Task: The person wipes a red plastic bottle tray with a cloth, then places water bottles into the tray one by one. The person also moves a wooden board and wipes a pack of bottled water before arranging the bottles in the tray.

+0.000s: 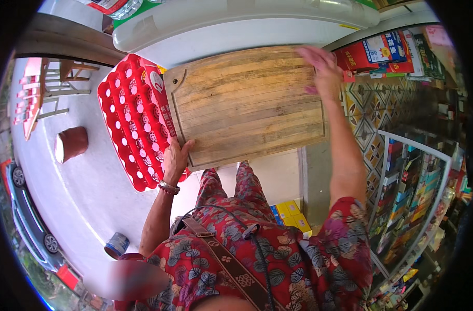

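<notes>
A wooden cutting board with a groove along its edge and a small corner hole is held in front of me. My left hand grips its near left corner, thumb on the upper face. At the far right corner, my right hand holds a pink cloth against the board. Both this hand and the cloth are blurred. Beside and partly behind the board's left edge is a red plastic bottle crate.
A white chest-like surface stands beyond the board. To the right are packaged goods and a glass display case. Yellow boxes sit low near my legs. On the left floor are a brown stool-like object and a blue can.
</notes>
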`<state>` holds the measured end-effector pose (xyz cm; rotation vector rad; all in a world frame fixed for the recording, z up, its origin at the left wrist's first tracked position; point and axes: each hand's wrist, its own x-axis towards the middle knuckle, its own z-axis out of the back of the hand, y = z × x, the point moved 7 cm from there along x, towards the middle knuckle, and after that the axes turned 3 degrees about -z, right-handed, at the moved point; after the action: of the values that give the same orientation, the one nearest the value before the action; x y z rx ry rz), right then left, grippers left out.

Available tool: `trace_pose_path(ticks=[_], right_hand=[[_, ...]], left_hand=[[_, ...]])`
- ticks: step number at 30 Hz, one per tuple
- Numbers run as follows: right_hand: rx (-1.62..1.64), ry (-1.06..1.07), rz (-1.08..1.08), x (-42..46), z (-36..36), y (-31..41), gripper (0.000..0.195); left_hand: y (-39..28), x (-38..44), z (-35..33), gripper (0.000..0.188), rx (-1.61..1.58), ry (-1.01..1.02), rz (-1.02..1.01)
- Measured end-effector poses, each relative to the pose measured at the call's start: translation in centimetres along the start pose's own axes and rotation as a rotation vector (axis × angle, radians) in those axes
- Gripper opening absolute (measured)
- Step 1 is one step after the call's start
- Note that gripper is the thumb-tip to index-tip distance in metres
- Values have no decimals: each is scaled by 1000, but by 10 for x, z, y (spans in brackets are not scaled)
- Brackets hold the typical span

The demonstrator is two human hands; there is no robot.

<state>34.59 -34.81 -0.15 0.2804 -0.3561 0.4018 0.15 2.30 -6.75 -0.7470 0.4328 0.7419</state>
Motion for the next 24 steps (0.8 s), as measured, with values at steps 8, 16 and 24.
trace_pose_path(ticks=[8, 16, 24], right_hand=[[346, 37, -453, -104, 105, -75, 32], [74, 71, -79, -123, 25, 28, 47], [353, 183, 30, -105, -18, 228, 49]], left_hand=[[-10, -6, 8, 56, 169, -13, -87], [-21, -1, 8, 58, 215, 48, -118], [-1, 17, -5, 33, -314, 290, -136]])
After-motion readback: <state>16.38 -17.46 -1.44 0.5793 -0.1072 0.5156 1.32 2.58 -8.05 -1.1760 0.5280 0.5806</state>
